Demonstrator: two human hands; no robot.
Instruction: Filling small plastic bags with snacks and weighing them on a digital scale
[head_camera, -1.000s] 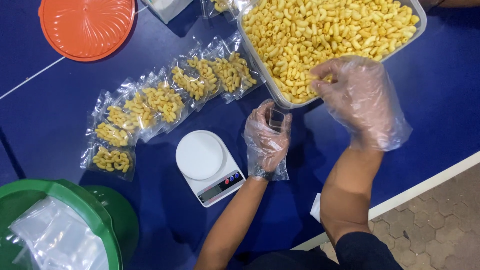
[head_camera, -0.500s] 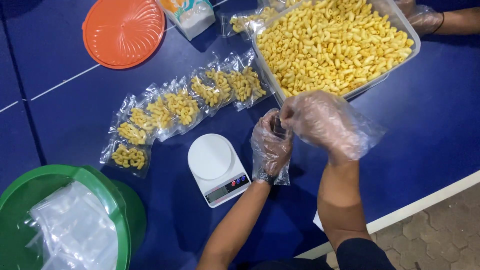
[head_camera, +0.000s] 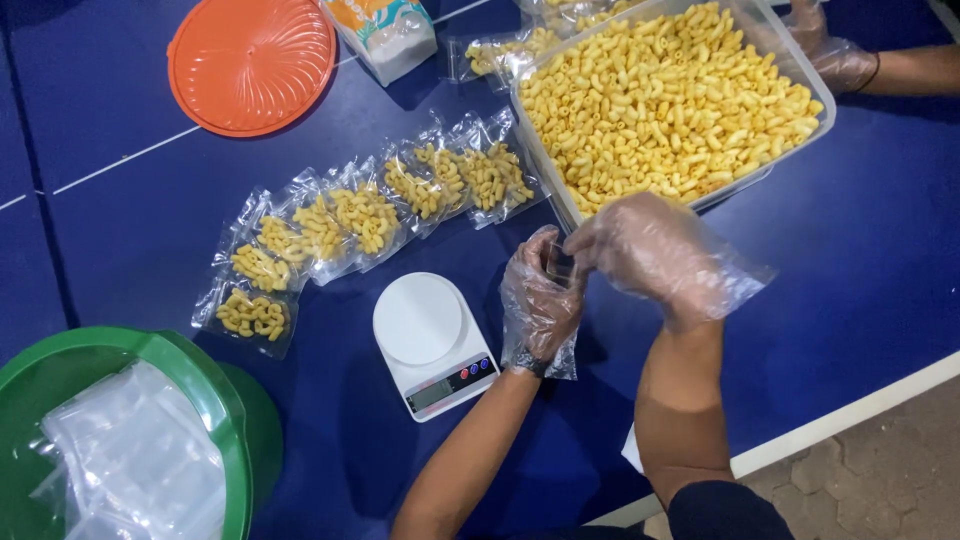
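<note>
We see an evenly and fairly brightly lit scene, the light coming from overhead and rather diffuse, since shadows are soft: a dim one lies on the blue table (head_camera: 150, 240) under the left hand (head_camera: 540, 300) and its forearm, another along the near side of the green tub (head_camera: 215, 400). Colours are saturated and nothing is blown out. Mild glare glints off the clear plastic bags (head_camera: 130, 460) in the tub and the glove on the right hand (head_camera: 650, 255) (its thin film looks hazy). Focus holds across the middle; the fingertips are slightly smeared by motion, and the corners soften a little.
</note>
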